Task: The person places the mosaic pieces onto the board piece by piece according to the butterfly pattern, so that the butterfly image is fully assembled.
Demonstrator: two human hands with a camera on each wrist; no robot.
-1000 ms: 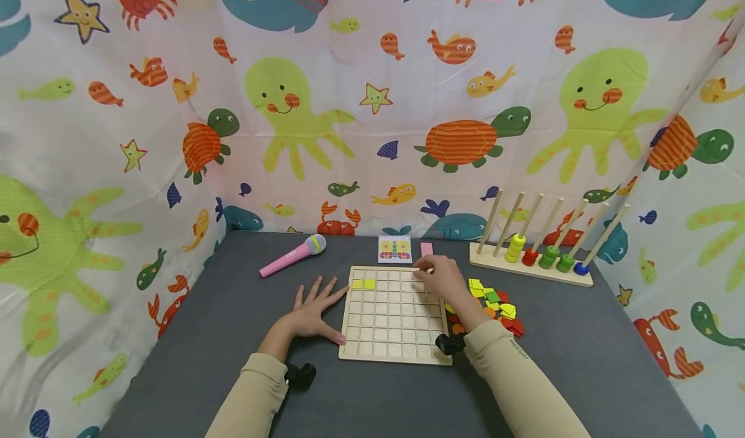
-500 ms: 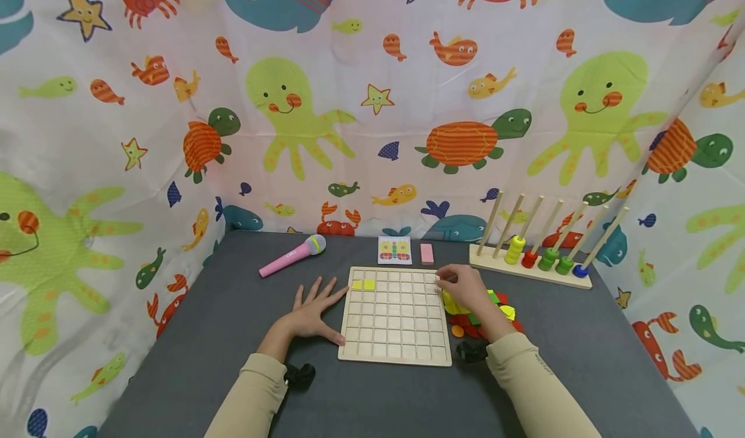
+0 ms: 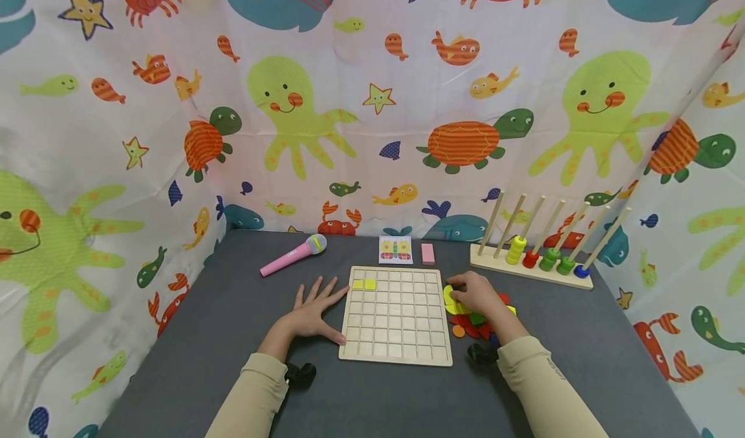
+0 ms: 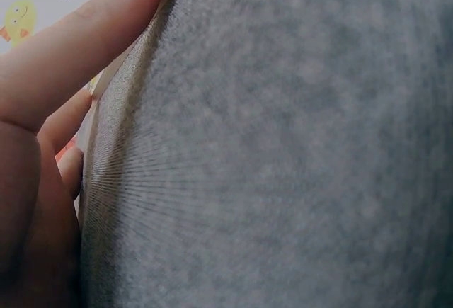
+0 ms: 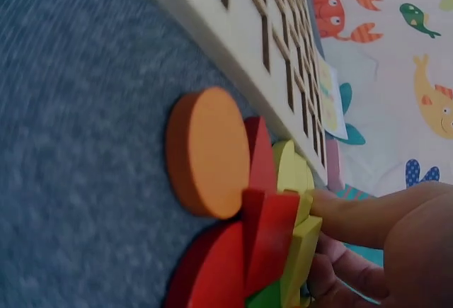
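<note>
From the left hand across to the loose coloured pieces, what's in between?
The wooden grid board, holding two yellow square tiles, lies between the left hand and the coloured pieces; the head view shows it.

Fingers (image 5: 354,217) touch flat yellow blocks (image 5: 300,255). A round orange disc (image 5: 212,156) lies beside red blocks (image 5: 271,237), near a pale wooden grid board (image 5: 212,32).
</note>
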